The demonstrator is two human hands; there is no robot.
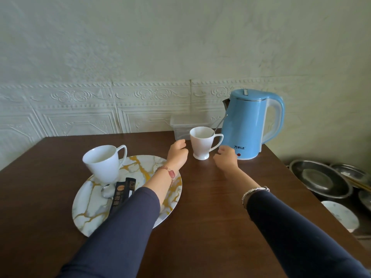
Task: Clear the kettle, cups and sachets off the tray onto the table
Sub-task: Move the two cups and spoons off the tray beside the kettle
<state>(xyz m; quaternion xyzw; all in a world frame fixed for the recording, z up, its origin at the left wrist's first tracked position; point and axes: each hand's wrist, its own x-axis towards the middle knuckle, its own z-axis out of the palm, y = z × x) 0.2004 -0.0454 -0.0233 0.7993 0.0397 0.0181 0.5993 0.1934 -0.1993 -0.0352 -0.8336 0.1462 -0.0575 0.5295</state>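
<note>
1. Left hand (177, 152): fingers curled loosely, grip closed on nothing, hovering just left of the small white cup (200, 143). No contact visible.
2. Right hand (226, 157): likewise empty, fingers half curled, low over the desk (210, 207) between that cup and the base of the kettle (247, 127). Whether a fingertip touches the kettle base cannot be told.
3. Small cup stands upright on the desk, off the tray (128, 195), a thin metal stirrer (219, 123) leaning out of it. Blue kettle also on the desk, just right of the cup, lid shut, handle facing right.
4. Still on the tray: a second, larger white cup (104, 161) at its far left edge, a spoon (106, 191) lying by that cup's foot, and dark sachets (122, 195) partly hidden under the left sleeve (count unclear, at least two).
5. Judgement: kettle and one cup look cleared; the task stands about half done. The next move probably calls for the left hand to draw back over the tray and take the larger cup by its handle, lifting it clear of the spoon.
6. Writing: kettle base carries 万利达 in dark characters above a red switch. Sachet shows large pale characters, perhaps 黑咖啡 (partly covered, not certain).
</note>
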